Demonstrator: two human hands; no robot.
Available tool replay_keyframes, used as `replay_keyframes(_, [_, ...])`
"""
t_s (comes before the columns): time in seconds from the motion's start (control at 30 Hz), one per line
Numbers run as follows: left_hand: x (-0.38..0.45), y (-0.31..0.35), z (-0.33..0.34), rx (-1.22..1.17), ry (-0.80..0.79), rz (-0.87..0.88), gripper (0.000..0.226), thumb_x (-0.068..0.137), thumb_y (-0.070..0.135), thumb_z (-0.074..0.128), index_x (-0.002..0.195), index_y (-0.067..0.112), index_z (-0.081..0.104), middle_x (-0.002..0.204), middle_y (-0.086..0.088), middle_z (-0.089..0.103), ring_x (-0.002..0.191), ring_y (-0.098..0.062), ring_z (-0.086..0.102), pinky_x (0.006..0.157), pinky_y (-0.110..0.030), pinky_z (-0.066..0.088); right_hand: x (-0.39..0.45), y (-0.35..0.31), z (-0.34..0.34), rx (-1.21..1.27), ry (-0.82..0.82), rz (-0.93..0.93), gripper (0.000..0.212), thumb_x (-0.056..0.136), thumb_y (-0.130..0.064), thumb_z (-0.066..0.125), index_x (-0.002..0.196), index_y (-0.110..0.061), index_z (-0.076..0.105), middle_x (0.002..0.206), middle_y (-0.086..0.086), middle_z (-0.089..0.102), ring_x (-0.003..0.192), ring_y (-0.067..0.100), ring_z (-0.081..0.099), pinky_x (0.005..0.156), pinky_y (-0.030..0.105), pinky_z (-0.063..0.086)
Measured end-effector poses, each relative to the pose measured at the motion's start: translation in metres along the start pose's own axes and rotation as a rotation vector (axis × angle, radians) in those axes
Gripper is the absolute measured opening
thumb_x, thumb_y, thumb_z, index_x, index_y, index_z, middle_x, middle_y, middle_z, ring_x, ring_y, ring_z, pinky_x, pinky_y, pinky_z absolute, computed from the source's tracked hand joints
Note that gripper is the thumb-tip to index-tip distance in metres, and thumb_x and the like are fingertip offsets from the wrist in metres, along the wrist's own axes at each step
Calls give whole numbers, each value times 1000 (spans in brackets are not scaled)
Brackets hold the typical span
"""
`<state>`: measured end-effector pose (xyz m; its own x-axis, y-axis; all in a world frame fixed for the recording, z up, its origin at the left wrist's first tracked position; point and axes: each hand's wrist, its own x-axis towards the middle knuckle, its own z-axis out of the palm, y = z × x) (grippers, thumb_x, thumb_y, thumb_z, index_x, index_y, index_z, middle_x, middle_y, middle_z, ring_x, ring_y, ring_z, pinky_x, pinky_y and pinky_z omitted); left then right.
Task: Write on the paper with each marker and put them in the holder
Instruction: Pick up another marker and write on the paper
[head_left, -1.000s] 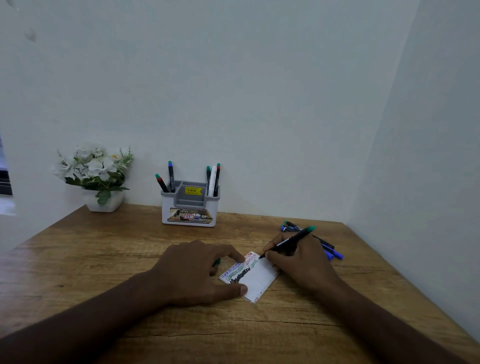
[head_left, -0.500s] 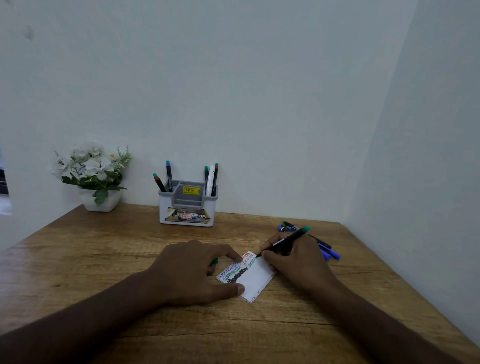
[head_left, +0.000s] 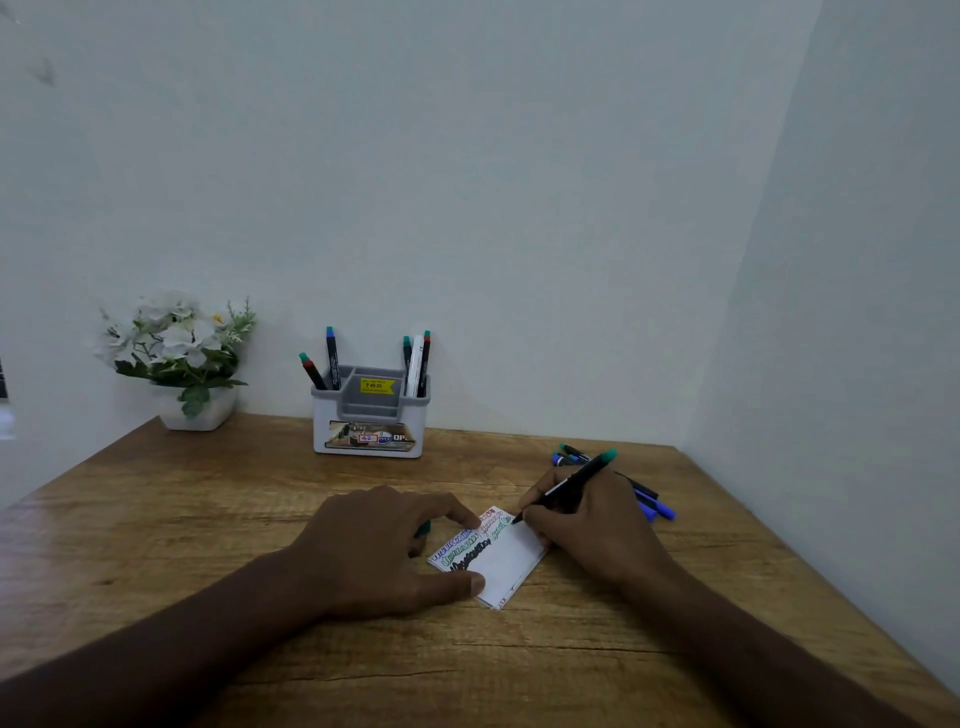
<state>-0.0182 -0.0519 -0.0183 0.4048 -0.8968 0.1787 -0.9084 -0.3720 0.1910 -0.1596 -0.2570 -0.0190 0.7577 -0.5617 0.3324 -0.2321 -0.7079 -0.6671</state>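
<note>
1. The green-capped marker (head_left: 569, 484) you hold is a light, stiff, smooth stick; its tip touches the paper's (head_left: 506, 558) far right corner. It should handle best gripped low on the barrel, near the tip.
2. Its long axis slants: the tip points down and left onto the paper, the green end up and right, away from the paper.
3. Your right hand (head_left: 589, 525) has its fingers curled, pinching the barrel just right of the paper.
4. Your left hand (head_left: 387, 545) pins the paper's left edge, thumb and forefinger spread; a green cap (head_left: 423, 529) seems tucked under its fingers.
5. Loose markers (head_left: 644, 499) lie right of the paper; the holder (head_left: 370, 415) stands well beyond it, with several markers inside.
</note>
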Motion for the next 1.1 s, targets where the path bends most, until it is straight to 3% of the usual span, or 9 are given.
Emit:
replay_keyframes(0.13, [0, 0, 0, 0, -3, 2, 70, 77, 96, 44, 139, 65, 42, 80, 25, 58, 75, 2, 52, 61, -23, 33, 0, 0, 0, -3, 2, -8, 8, 88, -18, 75, 85, -25, 79, 82, -11, 78, 86, -6, 70, 74, 18, 61])
replay_keyframes(0.23, [0, 0, 0, -2, -4, 0, 69, 77, 96, 44, 138, 64, 43, 80, 24, 58, 76, 2, 52, 61, -22, 33, 0, -1, -1, 10, -13, -2, 7, 88, -18, 73, 85, -20, 79, 82, -4, 79, 82, 6, 73, 76, 28, 65])
replay_keyframes(0.37, [-1, 1, 0, 3, -3, 5, 69, 77, 95, 45, 138, 64, 43, 80, 22, 58, 76, 1, 53, 62, -23, 34, -1, -3, -2, 3, -23, -22, 9, 88, -17, 75, 86, -24, 80, 84, -10, 78, 87, -4, 71, 74, 16, 61])
replay_keyframes(0.5, [-1, 2, -1, 9, 0, -2, 67, 78, 94, 46, 138, 63, 44, 77, 21, 57, 74, 0, 53, 61, -22, 33, -3, -5, -2, 27, -39, -20, 7, 87, -18, 76, 85, -24, 80, 86, -9, 80, 87, 0, 72, 80, 28, 64])
replay_keyframes(1.1, [-1, 2, -1, 3, -15, 3, 68, 78, 94, 46, 138, 63, 43, 78, 21, 57, 74, 1, 52, 61, -23, 34, -6, -10, -2, 2, -128, -75, 6, 88, -24, 78, 90, -28, 81, 91, -15, 79, 93, -9, 68, 78, 14, 59])
